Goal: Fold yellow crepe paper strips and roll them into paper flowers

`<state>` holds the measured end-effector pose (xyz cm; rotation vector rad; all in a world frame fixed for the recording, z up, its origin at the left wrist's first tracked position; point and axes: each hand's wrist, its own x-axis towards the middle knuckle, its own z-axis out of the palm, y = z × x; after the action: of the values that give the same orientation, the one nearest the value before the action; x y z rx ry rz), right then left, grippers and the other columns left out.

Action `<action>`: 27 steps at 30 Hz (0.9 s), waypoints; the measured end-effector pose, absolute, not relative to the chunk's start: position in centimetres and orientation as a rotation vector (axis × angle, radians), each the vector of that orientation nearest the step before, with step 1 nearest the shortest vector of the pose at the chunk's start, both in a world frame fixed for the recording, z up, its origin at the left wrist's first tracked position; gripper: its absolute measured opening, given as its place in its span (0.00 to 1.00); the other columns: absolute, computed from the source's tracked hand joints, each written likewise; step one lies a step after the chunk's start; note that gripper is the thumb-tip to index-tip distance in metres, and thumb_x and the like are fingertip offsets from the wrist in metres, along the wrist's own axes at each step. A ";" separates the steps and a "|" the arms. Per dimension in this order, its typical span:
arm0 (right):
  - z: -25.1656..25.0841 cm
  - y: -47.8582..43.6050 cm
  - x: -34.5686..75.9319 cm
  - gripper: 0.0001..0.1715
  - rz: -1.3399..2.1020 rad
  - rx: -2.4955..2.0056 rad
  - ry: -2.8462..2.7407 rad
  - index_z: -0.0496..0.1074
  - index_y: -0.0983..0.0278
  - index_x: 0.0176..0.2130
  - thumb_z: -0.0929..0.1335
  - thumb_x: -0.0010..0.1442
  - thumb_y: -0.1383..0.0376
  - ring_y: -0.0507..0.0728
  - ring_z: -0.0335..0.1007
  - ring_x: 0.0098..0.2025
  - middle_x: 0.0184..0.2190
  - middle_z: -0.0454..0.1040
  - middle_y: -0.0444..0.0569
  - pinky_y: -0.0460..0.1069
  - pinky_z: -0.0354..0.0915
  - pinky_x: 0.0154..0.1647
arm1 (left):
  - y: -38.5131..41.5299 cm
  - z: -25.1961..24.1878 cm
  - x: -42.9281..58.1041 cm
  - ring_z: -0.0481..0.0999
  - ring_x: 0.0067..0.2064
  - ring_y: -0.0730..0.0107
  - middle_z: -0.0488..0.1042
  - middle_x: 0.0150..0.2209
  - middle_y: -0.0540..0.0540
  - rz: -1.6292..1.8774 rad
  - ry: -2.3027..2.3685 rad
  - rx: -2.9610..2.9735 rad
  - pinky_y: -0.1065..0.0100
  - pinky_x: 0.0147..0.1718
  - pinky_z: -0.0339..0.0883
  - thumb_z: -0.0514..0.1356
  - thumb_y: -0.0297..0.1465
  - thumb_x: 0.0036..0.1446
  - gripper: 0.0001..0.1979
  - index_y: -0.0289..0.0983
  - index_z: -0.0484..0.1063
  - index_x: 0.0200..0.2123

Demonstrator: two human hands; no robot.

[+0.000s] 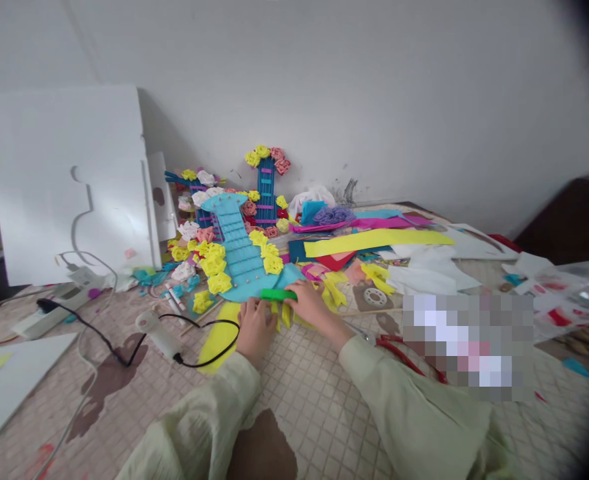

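Note:
My right hand (312,303) grips a slim bright green tool (278,294) whose exact kind I cannot make out; it lies level across the yellow crepe paper. My left hand (256,327) is beside it, fingers bent and pressed onto the yellow crepe paper (219,337), part of which the hand hides. Just beyond both hands leans a light blue guitar-shaped board (244,250) strung with dark thread. Yellow paper flowers (213,267) line its two sides.
Behind stand darker blue strung pieces (266,190) with paper flowers. A white corded tool (157,337) and power strip (52,310) are at left, with a loose black cable (209,323). Red-handled pliers (399,350) lie at right. Yellow strips (379,243) and white boards (69,180) are farther back.

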<state>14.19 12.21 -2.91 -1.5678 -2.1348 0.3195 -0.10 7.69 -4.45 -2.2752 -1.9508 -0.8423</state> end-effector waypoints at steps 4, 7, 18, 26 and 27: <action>-2.1 12.3 14.7 0.14 0.310 -1.596 -2.099 0.71 0.58 0.40 0.66 0.50 0.62 0.61 0.60 0.47 0.41 0.71 0.48 0.59 0.47 0.48 | 7.5 -4.1 -0.1 0.64 0.39 0.58 0.64 0.34 0.43 -0.909 -1.911 -2.262 0.58 0.38 0.59 0.56 0.30 0.48 0.06 0.36 0.68 0.31; -0.6 12.3 16.5 0.16 0.276 -1.649 -2.025 0.70 0.61 0.42 0.62 0.54 0.61 0.61 0.60 0.48 0.43 0.70 0.51 0.57 0.49 0.47 | 7.3 -3.9 -0.2 0.65 0.37 0.61 0.65 0.32 0.44 -1.002 -1.833 -2.320 0.59 0.38 0.60 0.53 0.29 0.51 0.05 0.36 0.67 0.31; -0.4 9.2 19.9 0.12 0.570 -1.668 -2.034 0.72 0.65 0.35 0.68 0.46 0.67 0.57 0.69 0.34 0.29 0.74 0.49 0.52 0.58 0.38 | 4.5 -3.0 0.1 0.68 0.33 0.67 0.67 0.28 0.46 -1.298 -1.628 -2.547 0.66 0.34 0.64 0.52 0.25 0.51 0.07 0.35 0.68 0.32; 1.4 6.4 19.8 0.17 1.496 -0.887 -1.966 0.70 0.65 0.39 0.67 0.49 0.61 0.53 0.68 0.36 0.36 0.73 0.48 0.47 0.63 0.37 | 2.8 -2.3 0.1 0.64 0.50 0.61 0.65 0.48 0.40 -1.749 -1.633 -2.945 0.60 0.45 0.60 0.54 0.30 0.52 0.23 0.38 0.54 0.52; 1.5 6.1 19.7 0.16 1.576 -0.826 -1.919 0.71 0.65 0.38 0.68 0.48 0.61 0.52 0.67 0.36 0.36 0.72 0.47 0.47 0.63 0.37 | 2.7 -2.2 0.1 0.65 0.49 0.62 0.66 0.48 0.40 -1.865 -1.659 -2.984 0.60 0.45 0.60 0.54 0.30 0.52 0.22 0.39 0.56 0.51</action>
<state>19.74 6.10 1.46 -0.8261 -1.9193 1.5759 0.15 2.69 -2.19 -2.9835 -1.6587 -1.8646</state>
